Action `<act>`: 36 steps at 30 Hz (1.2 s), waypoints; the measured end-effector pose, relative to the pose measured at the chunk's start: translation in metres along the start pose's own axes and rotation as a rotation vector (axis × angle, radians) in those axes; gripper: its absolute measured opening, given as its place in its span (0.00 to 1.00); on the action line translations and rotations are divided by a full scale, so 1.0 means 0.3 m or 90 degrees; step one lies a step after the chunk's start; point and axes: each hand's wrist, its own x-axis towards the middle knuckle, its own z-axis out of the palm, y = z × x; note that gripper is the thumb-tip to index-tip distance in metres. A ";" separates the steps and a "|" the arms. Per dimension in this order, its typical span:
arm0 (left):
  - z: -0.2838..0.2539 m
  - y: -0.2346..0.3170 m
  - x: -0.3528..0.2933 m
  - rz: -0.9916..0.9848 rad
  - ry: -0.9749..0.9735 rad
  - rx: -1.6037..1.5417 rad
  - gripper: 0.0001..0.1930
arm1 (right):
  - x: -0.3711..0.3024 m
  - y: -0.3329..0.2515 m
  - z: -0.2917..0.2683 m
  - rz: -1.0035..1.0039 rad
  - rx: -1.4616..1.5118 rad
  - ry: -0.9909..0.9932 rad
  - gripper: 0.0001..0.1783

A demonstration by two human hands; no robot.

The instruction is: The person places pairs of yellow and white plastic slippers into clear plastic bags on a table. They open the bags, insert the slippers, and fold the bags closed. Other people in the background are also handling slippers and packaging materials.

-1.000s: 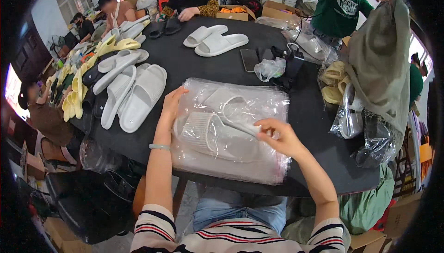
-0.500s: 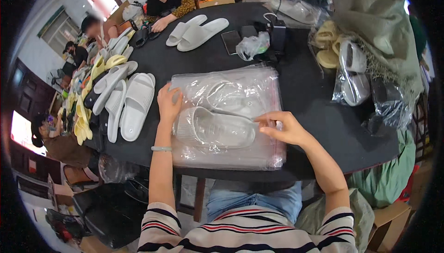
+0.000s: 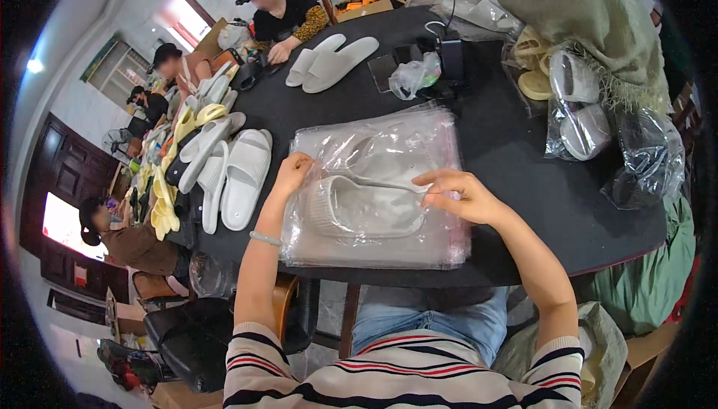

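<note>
A pair of light grey slide slippers [image 3: 366, 207] lies side by side under clear plastic, on a stack of clear plastic bags [image 3: 374, 253] at the table's near edge. My left hand [image 3: 293, 173] pinches the clear plastic bag at its left side, beside the slippers' strap ends. At the other end, my right hand [image 3: 465, 196] has thumb and fingers together on the bag's plastic, close to the slippers' tips. Glare on the film partly blurs the farther slipper.
Loose grey slippers [image 3: 245, 177] and yellow ones [image 3: 163, 203] crowd the table's left side. Another grey pair [image 3: 329, 65] stands at the back. Bagged slippers [image 3: 583, 128] lie on the right beside a draped cloth [image 3: 591, 20]. Co-workers sit across and to the left.
The view has shifted slightly, moving the table's contents in the picture. My right fingers have drawn together at the bag, and my left hand has moved a little closer to the slippers.
</note>
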 end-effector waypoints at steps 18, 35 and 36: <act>-0.091 -0.095 -0.135 -0.092 0.089 -0.253 0.12 | -0.007 -0.026 -0.034 -0.039 0.183 -0.363 0.25; 0.155 -0.164 0.099 -0.006 0.339 -0.103 0.18 | -0.002 0.194 -0.017 0.349 0.467 -0.039 0.23; 0.136 -0.190 0.093 -0.014 0.345 -0.083 0.17 | 0.011 0.194 -0.006 0.350 0.441 -0.056 0.22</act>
